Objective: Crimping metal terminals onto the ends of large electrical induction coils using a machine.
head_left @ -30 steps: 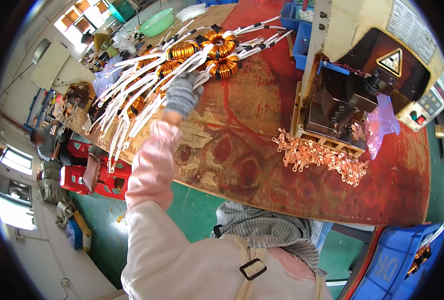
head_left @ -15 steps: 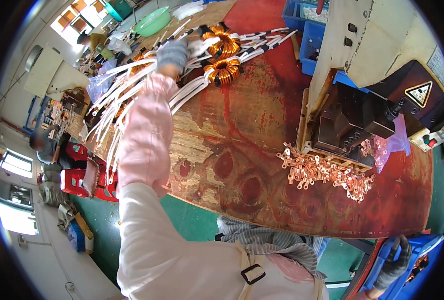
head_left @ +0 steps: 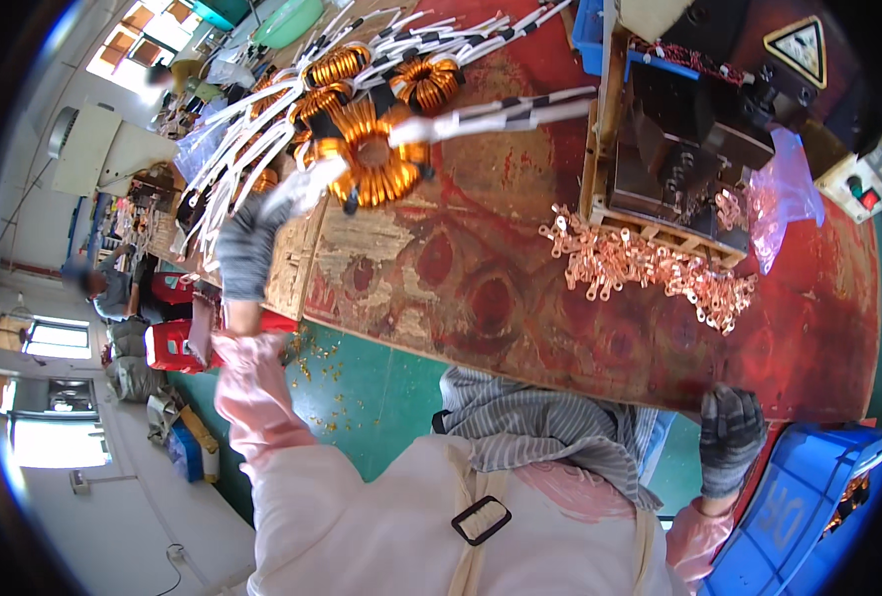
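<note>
My left hand [head_left: 247,248], in a grey glove, grips the white-sleeved leads of a large copper-wound ring coil [head_left: 371,149]. It holds the coil lifted over the left end of the worn red table [head_left: 481,298]. More such coils [head_left: 431,79] with long white leads lie in a pile behind it. My right hand [head_left: 731,437], also gloved, curls its fingers over the table's near edge at the right. A heap of small copper ring terminals [head_left: 640,268] lies between the hands, closer to the right one.
A dark press machine [head_left: 699,129] on a wooden base stands at the back right, with a pink plastic bag [head_left: 784,194] beside it. A blue crate [head_left: 808,507] sits below the right hand. A green basin [head_left: 292,20] stands far back. Another person [head_left: 103,288] sits at far left.
My left hand reached into the coil pile, then drew back toward me holding one coil by its leads. My right hand has come into view on the table edge.
</note>
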A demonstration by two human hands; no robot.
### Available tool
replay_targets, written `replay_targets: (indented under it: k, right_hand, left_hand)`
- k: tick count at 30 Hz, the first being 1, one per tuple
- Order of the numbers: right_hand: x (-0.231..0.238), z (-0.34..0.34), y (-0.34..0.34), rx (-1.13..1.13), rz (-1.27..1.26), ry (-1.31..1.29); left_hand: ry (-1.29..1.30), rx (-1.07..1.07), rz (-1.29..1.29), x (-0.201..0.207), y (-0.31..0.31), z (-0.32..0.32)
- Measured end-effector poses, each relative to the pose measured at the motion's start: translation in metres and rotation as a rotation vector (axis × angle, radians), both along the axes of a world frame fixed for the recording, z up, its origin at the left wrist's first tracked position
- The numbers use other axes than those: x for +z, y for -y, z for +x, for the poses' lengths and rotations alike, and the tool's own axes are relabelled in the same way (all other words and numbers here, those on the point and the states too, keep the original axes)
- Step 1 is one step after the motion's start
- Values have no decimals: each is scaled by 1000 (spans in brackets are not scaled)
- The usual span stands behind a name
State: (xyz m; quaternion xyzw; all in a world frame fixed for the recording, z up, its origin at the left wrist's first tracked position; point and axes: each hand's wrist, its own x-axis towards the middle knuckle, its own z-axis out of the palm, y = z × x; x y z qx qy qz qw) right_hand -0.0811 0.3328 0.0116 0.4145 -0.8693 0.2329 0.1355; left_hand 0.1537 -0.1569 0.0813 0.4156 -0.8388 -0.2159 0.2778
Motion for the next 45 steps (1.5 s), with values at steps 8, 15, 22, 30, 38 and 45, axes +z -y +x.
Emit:
replay_targets:
  k: [8, 15, 22, 30, 38, 45]
  right_hand:
    - [-12, 9, 13, 83, -29, 35]
    - [-18, 27, 45, 121, -26, 63]
    - [-16, 30, 78, 330, 75, 20]
    - [25, 38, 242, 611, -289, -565]
    - [65, 62, 254, 641, -237, -633]
    - [47, 28, 160, 455, 87, 70]
  left_hand:
    - [439, 175, -43, -87, -21, 67]
    - [638, -260, -583, -75, -96, -45]
    - [577, -193, -340, -83, -47, -64]
    - [236, -287, -615, -18, -73, 15]
    - [393, -488, -758, 39, -127, 67]
    - [301, -633, -751, 11, -107, -10]
